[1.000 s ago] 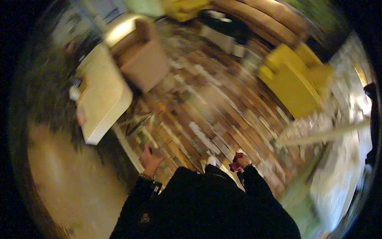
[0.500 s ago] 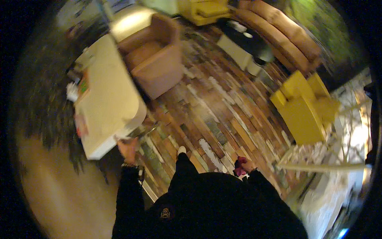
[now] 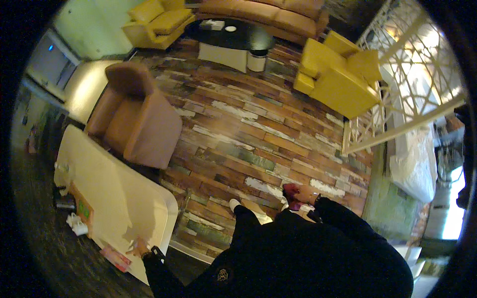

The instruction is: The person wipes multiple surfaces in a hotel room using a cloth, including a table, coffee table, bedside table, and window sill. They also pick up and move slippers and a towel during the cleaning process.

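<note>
My left hand (image 3: 141, 247) reaches over the near end of the pale table (image 3: 149, 198), fingers spread, a shadow beside it on the tabletop. I cannot tell whether the fingertips touch the surface. A flat pink-and-red packet (image 3: 116, 258) lies close by at the table's edge. My right hand (image 3: 310, 195) is closed on a crumpled dark red cloth (image 3: 293, 190) in front of my body, above the floor. Part of the cloth hangs below the fingers.
White cups (image 3: 77, 226), a wooden tray (image 3: 82, 206) and a dark container (image 3: 64, 202) line the table's left side. A brown armchair (image 3: 154, 131) stands behind it. Farther off are a black-topped coffee table (image 3: 238, 38), yellow armchairs (image 3: 343, 82) and a brown sofa (image 3: 263, 12). A white lattice screen (image 3: 397, 141) borders the right.
The view has swung round and the furniture appears turned. My left hand has moved from the table's corner to over its near end. The cloth stays in my right hand.
</note>
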Available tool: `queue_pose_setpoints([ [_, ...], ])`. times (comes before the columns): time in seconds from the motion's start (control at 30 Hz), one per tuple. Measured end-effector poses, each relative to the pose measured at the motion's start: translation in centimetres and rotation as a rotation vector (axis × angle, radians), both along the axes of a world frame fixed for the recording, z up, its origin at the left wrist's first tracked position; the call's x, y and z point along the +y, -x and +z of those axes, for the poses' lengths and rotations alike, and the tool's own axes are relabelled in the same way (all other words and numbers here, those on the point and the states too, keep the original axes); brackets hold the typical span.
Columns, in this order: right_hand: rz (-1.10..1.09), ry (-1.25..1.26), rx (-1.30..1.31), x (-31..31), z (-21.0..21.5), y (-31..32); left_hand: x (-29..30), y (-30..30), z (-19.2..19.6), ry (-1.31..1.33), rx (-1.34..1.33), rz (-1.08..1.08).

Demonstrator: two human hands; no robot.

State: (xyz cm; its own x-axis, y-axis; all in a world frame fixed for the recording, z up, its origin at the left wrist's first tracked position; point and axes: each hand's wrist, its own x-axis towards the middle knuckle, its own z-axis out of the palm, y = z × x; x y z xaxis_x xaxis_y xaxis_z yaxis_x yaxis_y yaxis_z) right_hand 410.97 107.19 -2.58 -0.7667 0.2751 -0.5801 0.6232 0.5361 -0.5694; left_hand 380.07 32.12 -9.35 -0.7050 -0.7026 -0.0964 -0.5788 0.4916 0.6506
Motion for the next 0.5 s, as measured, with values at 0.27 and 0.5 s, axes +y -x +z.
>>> queue_pose_setpoints([
  [0.27,-0.108,-0.032,0.03,-1.1,-2.9,-6.0,6.9,-0.2,1.6,0.416,0.001,-0.103],
  [0.5,-0.641,0.064,0.101,3.2,-9.5,-26.2,27.2,-8.6,-3.4,0.441,-0.052,-0.719],
])
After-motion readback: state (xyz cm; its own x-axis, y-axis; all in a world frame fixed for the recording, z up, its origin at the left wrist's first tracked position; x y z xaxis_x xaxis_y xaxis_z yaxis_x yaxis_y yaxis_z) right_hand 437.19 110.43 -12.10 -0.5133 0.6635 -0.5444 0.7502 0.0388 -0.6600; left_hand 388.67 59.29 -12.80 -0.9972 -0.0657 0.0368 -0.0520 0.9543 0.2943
